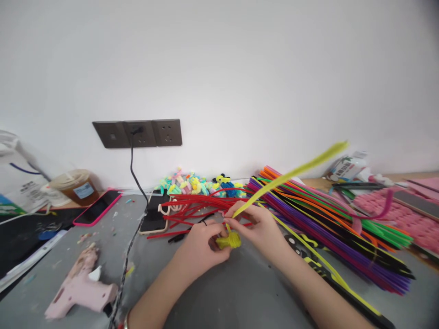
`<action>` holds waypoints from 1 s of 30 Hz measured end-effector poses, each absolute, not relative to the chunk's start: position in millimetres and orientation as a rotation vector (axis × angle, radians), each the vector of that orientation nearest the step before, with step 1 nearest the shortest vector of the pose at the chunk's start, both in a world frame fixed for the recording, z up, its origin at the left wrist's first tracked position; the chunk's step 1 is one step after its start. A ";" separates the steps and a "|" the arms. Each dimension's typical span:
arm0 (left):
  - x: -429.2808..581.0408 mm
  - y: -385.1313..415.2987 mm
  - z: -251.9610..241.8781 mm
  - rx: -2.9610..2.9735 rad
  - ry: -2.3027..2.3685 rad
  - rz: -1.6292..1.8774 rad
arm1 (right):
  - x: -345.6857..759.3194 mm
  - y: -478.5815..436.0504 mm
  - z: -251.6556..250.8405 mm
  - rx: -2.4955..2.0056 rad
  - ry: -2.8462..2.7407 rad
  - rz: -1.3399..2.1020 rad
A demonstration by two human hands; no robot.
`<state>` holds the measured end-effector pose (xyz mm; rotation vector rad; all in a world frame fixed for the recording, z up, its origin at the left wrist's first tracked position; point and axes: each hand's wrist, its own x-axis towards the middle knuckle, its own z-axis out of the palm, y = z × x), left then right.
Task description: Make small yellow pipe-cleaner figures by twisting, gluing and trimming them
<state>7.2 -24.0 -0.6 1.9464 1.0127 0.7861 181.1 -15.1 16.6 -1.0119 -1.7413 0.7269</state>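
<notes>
The fingers of the left hand (206, 244) are curled around a wound yellow coil (233, 240), pinching it just above the table (209, 301). The fingers of the right hand (259, 224) grip a fuzzy yellow stem (295, 178) beside the coil; its long free end slants up and to the right (that end is slightly blurred). Just beyond the hands lie loose red stems (199, 203), partly over a phone (147, 221) with a dark screen. Behind them sits a heap of small pastel pieces (185, 183). To the right, purple stems (343, 244) lie alongside black, orange and green ones. Well to the left are a pink glue gun (84, 292), a pink-edged phone (99, 208) and a lidded cup (77, 183) of brown drink. Dark sockets (151, 137) are set in the wall (233, 82).
</notes>
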 end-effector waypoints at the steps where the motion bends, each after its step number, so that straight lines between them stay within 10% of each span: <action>1: 6.8 -23.7 -0.3 1.963 1.031 0.797 | 180.3 -16.4 18.0 -1.007 -1.764 0.715; 30: 1.4 -18.0 13.0 1.200 0.884 1.244 | 186.2 -18.6 24.3 -0.788 -1.614 1.205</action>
